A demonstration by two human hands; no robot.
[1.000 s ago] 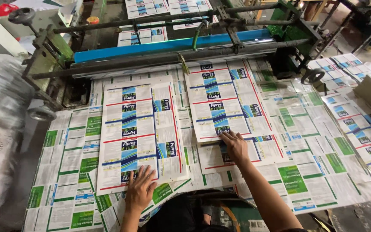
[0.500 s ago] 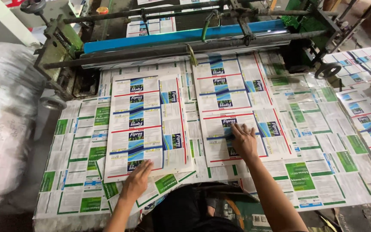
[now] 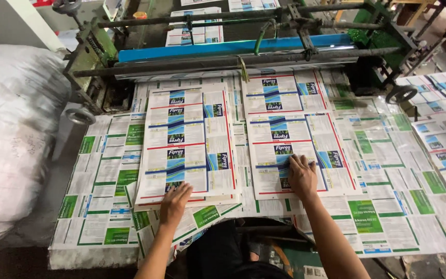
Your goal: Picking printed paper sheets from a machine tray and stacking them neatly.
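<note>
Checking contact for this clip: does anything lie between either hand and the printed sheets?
Nothing visible. The left hand lies flat on the left stack of sheets; the right hand presses the right sheet directly.

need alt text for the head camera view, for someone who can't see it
Seen from above, a person's left hand rests on the near edge of a stack of blue-and-red printed sheets, and the right hand lies flat on a second printed sheet beside it. Both lie on a table covered with green-and-white printed sheets, in front of a machine with a blue roller.
</note>
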